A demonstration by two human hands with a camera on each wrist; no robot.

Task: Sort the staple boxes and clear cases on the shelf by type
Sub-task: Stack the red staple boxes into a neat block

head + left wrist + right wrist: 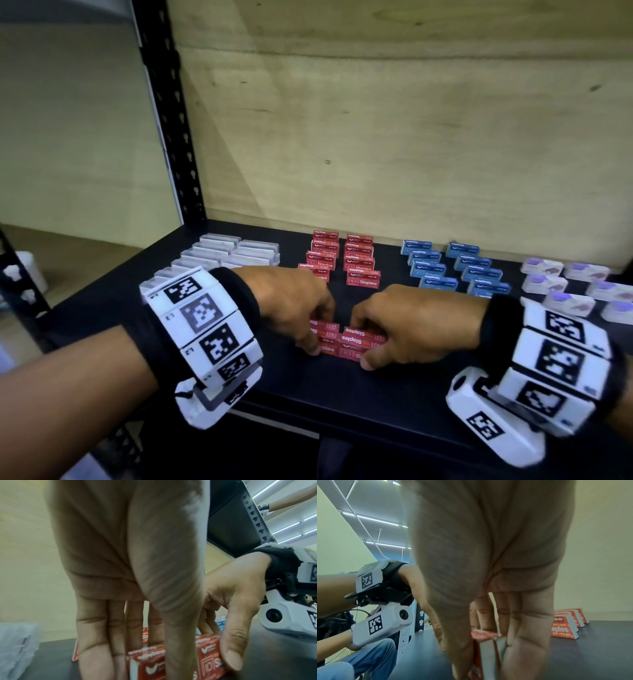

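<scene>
- Head view: both hands meet near the front edge of the black shelf [404, 383], at its middle. The left hand [291, 301] and right hand [411, 329] each pinch a cluster of red staple boxes [346, 339], thumbs on the near side, fingers behind.
- Left wrist view: the left hand's fingers [96, 635] reach down straight behind the boxes; the right thumb [231, 655] presses the box end.
- Bare black shelf lies in front of the hands up to the front edge, and between the hands and the sorted rows.
- Toward the back edge, left to right: clear cases [219, 255], two rows of red boxes [342, 258], blue boxes [455, 267], and white cases with purple contents [575, 284] near the right edge.
- A plywood back panel [394, 130] closes the rear; a black slotted upright [171, 113] stands at the back left corner.
</scene>
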